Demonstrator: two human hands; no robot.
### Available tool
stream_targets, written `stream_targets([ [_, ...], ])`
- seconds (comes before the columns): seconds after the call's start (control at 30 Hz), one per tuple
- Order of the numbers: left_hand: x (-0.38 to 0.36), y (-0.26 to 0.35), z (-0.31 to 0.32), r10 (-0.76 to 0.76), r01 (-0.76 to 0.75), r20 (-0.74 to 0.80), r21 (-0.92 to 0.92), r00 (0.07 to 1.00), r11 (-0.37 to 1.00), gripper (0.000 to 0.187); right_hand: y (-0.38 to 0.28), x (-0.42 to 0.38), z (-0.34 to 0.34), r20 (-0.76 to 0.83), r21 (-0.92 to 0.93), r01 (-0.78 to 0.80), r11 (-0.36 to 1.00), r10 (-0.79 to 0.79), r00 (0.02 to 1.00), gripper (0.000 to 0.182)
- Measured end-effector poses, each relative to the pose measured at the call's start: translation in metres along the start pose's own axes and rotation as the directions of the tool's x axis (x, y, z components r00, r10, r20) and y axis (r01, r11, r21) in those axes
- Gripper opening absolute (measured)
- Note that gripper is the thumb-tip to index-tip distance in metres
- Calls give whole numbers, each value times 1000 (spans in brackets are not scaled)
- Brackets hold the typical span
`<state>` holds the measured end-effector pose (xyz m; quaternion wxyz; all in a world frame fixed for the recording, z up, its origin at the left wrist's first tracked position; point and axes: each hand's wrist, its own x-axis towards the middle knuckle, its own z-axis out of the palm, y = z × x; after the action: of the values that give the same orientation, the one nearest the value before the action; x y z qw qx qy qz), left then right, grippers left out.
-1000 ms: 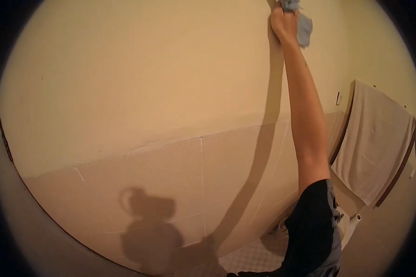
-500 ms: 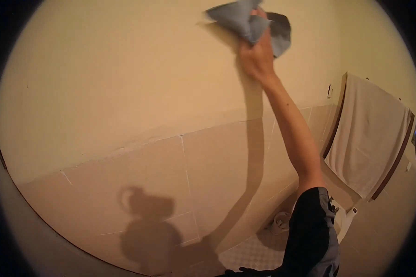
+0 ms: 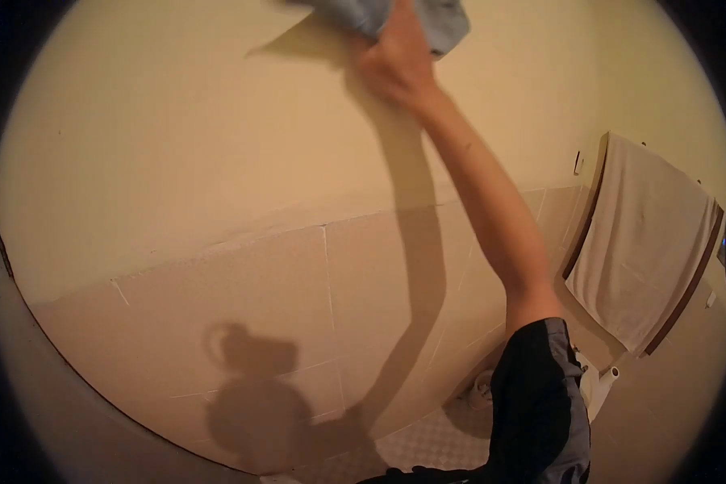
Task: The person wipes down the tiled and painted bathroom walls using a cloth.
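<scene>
My right hand (image 3: 397, 64) is raised high at the top of the view, its fingers closed on a grey-blue cloth (image 3: 444, 28). Part of the cloth runs past the upper edge of the picture. It is held up at the yellowish painted wall (image 3: 218, 137); whether it presses on the surface is hard to tell. The cloth's left side is smeared by motion. My arm reaches up from a black and grey sleeve (image 3: 532, 395). My left hand does not show.
Beige tiles (image 3: 387, 266) cover the lower wall. At right, a light towel (image 3: 641, 242) hangs over a dark-framed object. Below it stand a white roll (image 3: 609, 377) and a small pail-like container (image 3: 481, 391) near the patterned floor (image 3: 436, 436). My shadow falls on the tiles.
My right hand has moved left and up along the wall with the cloth, so more of the cloth is cut off by the top edge.
</scene>
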<state>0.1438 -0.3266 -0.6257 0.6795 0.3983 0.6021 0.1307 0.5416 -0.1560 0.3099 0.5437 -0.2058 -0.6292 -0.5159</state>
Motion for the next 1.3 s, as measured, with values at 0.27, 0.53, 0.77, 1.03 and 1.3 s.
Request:
stream_targets([
  [0.27, -46, -38, -11, 2, -7, 28, 147, 1000, 989, 54, -1, -95, -34, 181, -213, 147, 966, -109, 977, 69],
  [0.53, -70, -47, -4, 52, -71, 77, 262, 996, 962, 50, -4, -26, -16, 105, 59, -401, 914, 394, 913, 73],
  [0.77, -59, -27, -28, 125, -163, 122, 397, 985, 903, 47, -54, -107, -5, 272, -120, 24, 992, 10, 962, 69],
  [1.03, -33, -24, -61, 185, -255, 180, 536, 966, 805, 44, -10, -200, -76, 30, -202, -338, 919, 350, 936, 70],
  [1.3, -17, -52, -66, 341, -422, 251, 493, 906, 761, 43, 25, -160, -36, -98, 1, -570, 821, 568, 817, 75],
])
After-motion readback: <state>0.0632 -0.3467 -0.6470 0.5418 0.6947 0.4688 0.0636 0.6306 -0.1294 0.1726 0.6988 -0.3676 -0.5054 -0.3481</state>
